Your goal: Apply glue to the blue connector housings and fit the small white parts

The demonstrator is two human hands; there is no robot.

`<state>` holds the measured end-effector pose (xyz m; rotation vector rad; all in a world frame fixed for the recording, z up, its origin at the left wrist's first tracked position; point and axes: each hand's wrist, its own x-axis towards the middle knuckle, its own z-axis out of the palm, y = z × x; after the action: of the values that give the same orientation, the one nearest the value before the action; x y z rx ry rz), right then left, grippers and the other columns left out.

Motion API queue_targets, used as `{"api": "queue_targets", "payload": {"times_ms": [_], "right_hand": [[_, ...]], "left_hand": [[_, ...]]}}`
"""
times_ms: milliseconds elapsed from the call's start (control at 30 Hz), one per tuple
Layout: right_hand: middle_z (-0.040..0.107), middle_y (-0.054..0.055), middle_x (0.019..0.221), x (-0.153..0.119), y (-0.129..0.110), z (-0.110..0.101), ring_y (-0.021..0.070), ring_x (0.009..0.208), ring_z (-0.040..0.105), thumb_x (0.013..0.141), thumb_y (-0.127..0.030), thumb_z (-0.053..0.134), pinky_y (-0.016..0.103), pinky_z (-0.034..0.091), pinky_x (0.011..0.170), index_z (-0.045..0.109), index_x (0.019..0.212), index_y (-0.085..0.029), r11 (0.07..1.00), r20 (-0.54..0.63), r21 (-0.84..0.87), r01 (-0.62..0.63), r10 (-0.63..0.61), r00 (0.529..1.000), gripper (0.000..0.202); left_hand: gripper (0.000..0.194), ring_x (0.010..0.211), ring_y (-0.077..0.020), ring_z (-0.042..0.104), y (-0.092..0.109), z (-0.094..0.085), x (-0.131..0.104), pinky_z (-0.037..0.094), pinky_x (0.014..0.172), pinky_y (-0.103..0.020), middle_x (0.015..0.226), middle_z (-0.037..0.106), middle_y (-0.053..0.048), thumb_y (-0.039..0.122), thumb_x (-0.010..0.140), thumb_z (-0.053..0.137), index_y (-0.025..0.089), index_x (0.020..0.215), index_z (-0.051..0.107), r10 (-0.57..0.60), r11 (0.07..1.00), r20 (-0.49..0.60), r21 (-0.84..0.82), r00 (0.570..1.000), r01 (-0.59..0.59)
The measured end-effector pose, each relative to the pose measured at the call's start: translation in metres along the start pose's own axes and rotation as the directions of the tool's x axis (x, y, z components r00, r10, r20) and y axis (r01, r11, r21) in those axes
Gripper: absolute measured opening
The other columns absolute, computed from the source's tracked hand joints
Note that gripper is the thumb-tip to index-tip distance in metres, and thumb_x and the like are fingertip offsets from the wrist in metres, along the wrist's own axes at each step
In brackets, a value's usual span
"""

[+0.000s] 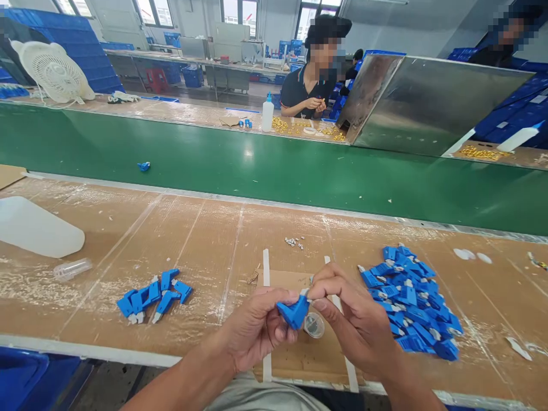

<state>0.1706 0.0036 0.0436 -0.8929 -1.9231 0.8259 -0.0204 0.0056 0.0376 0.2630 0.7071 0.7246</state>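
Left hand [265, 328]: fingers curled, thumb and fingers pinching 1 blue plastic angled part [293, 314]. Right hand [353, 311]: thumb and forefinger nearly closed at the part's pale end; can't tell what exactly they grip. Part is held up over the cardboard sheet [306, 362], near 1 clear round plastic cup [314, 325]. 2 white tape strips [267, 365] on the sheet. Beyond: small brass-coloured pieces [253, 276], roughly ten light-grey bits [294, 243], too small to count. Left pile [160, 294]: about 7 blue parts with whitish tips. Right heap [411, 302]: dozens, overlapping, uncountable. Far left, 1 clear plastic tube [72, 269], 1 translucent white container [40, 227]. 1 blue piece [144, 166] on the smooth green belt [240, 165]. No readable writing.
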Motion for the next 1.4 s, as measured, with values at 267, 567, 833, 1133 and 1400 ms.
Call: {"api": "queue_targets", "payload": {"times_ms": [267,567,833,1133,1400], "right_hand": [[0.06,0.003,0.089,-0.005,0.007,0.0,0.0197,0.081,0.059,0.097,-0.01,0.052,0.034,0.046,0.071,0.06,0.104,-0.025,0.995,0.05,-0.076,0.069,-0.065,0.997,0.018],[0.061,0.009,0.098,-0.01,0.005,-0.006,0.0211,0.087,0.057,0.09,0.001,0.056,0.036,0.049,0.073,0.059,0.116,-0.02,0.931,0.141,-0.276,0.238,-0.206,0.968,0.034],[0.063,0.01,0.097,-0.012,0.008,-0.004,0.0217,0.086,0.057,0.088,0.004,0.056,0.036,0.05,0.072,0.061,0.112,-0.019,0.925,0.157,-0.289,0.248,-0.209,0.965,0.034],[0.066,0.004,0.08,-0.006,0.009,-0.009,0.0181,0.074,0.061,0.09,-0.005,0.064,0.032,0.047,0.065,0.071,0.097,-0.021,0.994,0.1,0.102,0.046,-0.056,0.993,0.019],[0.064,0.003,0.079,-0.006,0.028,-0.014,0.0175,0.072,0.057,0.084,-0.01,0.075,0.032,0.045,0.063,0.075,0.086,-0.021,0.921,0.131,0.378,-0.094,0.048,0.99,0.011]], "left_hand": [[0.022,0.038,-0.0055,0.055,0.0,-0.002,-0.001,0.044,0.04,-0.011,0.056,0.066,-0.005,0.027,0.076,0.076,0.008,0.067,0.071,-0.022,1.0,0.027,0.015,0.999,0.021],[0.015,0.041,-0.0062,0.057,-0.002,-0.009,0.004,0.049,0.043,-0.012,0.056,0.065,-0.003,0.017,0.078,0.072,0.007,0.067,0.069,-0.142,0.984,0.038,-0.102,0.989,0.145],[0.017,0.04,-0.0046,0.053,0.0,-0.014,0.007,0.05,0.045,-0.013,0.057,0.064,-0.003,0.017,0.08,0.072,0.008,0.066,0.068,-0.094,0.995,0.031,0.017,0.995,0.094],[0.023,0.041,-0.0046,0.051,0.007,-0.008,0.002,0.051,0.049,-0.017,0.057,0.063,0.0,0.029,0.073,0.08,0.009,0.07,0.07,-0.108,0.973,0.108,0.215,0.988,0.083],[0.032,0.047,-0.0075,0.056,0.004,0.005,0.0,0.045,0.046,-0.017,0.06,0.065,-0.003,0.039,0.069,0.082,0.012,0.065,0.066,-0.066,0.947,0.109,0.319,0.992,0.028]]}}
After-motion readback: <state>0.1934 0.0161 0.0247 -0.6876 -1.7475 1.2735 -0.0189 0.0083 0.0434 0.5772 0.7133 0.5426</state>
